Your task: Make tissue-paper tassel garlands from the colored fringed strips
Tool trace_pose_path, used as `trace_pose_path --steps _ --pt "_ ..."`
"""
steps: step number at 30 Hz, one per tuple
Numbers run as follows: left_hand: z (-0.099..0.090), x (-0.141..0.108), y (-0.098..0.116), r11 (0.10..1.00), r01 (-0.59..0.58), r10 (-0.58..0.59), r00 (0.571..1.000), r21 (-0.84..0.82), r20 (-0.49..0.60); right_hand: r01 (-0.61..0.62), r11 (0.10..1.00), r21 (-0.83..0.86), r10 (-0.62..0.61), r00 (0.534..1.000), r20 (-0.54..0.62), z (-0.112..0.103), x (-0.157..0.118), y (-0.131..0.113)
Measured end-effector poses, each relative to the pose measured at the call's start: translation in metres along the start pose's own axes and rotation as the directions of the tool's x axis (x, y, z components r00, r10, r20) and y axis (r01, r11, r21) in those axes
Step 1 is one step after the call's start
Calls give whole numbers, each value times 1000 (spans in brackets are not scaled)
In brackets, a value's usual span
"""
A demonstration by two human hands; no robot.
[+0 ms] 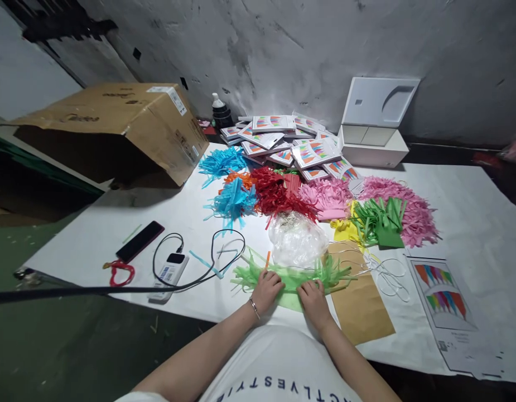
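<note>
A light green tissue-paper tassel sheet (pixel 290 279) with fringed ends lies across the table edge before me. My left hand (pixel 267 290), with a bracelet at the wrist, is closed with bent fingers on its left part. On the right part, my right hand (pixel 313 301) likewise grips the tissue paper between curled fingers. Fringe strips spread out beyond both hands. Just behind the sheet sits a clear plastic bag (pixel 297 240). A brown paper sheet (pixel 362 307) lies to the right of my right hand, with white string (pixel 389 276) near its upper end.
Fringed paper bundles lie behind: blue (pixel 232 198), red (pixel 274 190), pink (pixel 416 215) and green (pixel 385 223). Flat printed packs (pixel 274 125) are piled near a white box (pixel 372 148). At left are a cardboard box (pixel 153 134), a phone (pixel 139 241) and a cabled power bank (pixel 169 276).
</note>
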State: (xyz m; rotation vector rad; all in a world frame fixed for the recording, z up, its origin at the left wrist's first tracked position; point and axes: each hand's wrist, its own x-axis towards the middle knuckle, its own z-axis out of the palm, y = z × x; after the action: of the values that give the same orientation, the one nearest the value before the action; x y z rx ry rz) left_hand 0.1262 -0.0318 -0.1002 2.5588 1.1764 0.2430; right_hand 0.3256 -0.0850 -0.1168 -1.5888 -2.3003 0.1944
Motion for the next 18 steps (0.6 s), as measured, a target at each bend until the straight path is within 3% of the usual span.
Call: trace_pose_path --steps 5,9,12,18 --pt "0 -5 -8 999 -31 31 1000 -40 2 3 1000 -1 -3 1000 -5 3 -2 7" --pt "-4 -6 -9 998 14 -15 1000 -61 -4 7 1000 11 -7 1000 10 5 -4 9" --pt "-8 -6 -7 994 75 -74 997 -79 27 -21 1000 16 20 999 33 2 -2 8" --pt "-10 5 -1 966 259 -258 964 -9 58 -190 981 -29 191 978 82 -5 19 10"
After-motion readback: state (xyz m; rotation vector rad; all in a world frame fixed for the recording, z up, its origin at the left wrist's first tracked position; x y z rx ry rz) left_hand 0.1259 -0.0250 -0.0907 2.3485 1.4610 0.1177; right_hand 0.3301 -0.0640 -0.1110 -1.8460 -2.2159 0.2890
